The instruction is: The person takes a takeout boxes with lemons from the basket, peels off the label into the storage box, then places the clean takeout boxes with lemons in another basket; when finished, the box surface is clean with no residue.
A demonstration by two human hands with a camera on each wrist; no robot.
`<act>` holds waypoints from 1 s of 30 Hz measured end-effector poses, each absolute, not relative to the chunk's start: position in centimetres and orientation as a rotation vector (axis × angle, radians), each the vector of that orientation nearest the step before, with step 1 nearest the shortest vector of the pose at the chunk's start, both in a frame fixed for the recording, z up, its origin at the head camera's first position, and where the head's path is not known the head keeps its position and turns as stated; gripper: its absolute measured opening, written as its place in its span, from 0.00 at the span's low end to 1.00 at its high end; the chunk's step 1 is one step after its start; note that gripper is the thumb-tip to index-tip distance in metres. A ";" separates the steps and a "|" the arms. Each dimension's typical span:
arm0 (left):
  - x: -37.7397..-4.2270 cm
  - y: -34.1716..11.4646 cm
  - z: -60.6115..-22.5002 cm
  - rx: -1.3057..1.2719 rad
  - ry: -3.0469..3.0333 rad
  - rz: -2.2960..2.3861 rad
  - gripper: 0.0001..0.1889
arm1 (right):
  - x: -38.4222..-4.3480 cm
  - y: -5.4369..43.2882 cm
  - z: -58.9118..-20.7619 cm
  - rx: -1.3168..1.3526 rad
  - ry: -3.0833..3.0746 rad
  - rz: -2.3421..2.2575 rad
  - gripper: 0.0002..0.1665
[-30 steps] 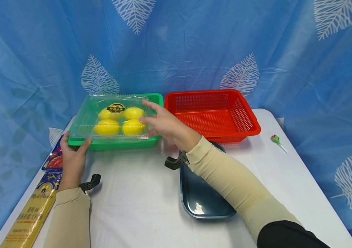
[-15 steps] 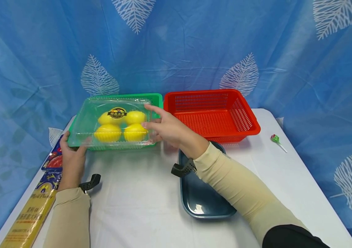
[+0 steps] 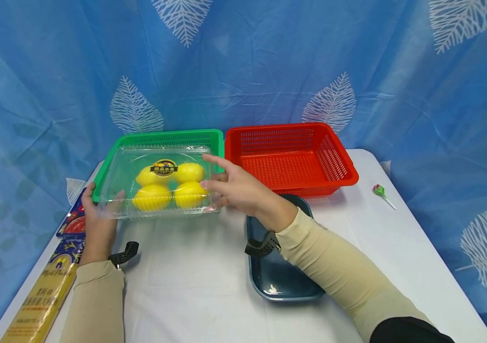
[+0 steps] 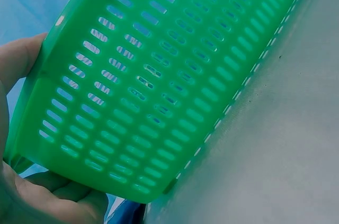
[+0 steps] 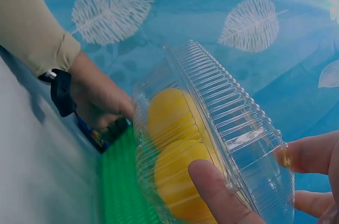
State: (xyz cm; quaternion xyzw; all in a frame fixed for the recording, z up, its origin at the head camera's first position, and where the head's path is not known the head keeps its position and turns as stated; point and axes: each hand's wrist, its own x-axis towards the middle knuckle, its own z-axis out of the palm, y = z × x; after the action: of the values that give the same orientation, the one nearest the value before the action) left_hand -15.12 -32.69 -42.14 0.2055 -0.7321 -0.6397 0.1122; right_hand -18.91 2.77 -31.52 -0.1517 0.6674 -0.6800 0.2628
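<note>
My right hand point(image 3: 247, 190) pinches the right end of a clear plastic fruit box point(image 3: 119, 176), thumb and fingers on either side of its edge in the right wrist view. Inside lie several yellow lemons point(image 3: 152, 197), under a dark round label point(image 3: 163, 167). The box is tilted above the front of a green plastic basket point(image 3: 172, 136), covering much of it in the head view. My left hand point(image 3: 99, 228) grips the basket's front left corner. In the left wrist view, the thumb lies along the slotted basket wall point(image 4: 122, 113) and the fingers curl under the rim.
A red basket point(image 3: 286, 166) stands right of the green one. In front of it lies a dark blue tray point(image 3: 286, 281), partly under my right arm. A lollipop point(image 3: 380, 191) is at the right. A yellow spaghetti packet point(image 3: 42, 295) lies along the left table edge.
My right hand has moved the box of lemons toward me and slightly right, so more of the green basket's back shows. My left hand has kept its grip on the basket corner.
</note>
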 end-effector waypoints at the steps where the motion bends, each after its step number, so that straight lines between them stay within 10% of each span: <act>1: -15.1 -32.7 -42.1 0.587 -2.136 -1.889 0.52 | -18.8 2.9 -31.6 -0.413 1.811 -1.837 0.45; 30: -15.4 -33.0 -42.0 0.417 -1.960 -2.042 0.48 | -13.6 6.8 -33.4 -0.481 1.841 -1.810 0.46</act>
State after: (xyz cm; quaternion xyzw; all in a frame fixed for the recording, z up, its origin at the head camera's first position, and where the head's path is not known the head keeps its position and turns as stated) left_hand -15.39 -33.01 -41.97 0.1444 -0.6783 -0.7067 0.1398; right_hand -13.57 6.83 -33.38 -0.1769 0.6780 -0.6664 0.2549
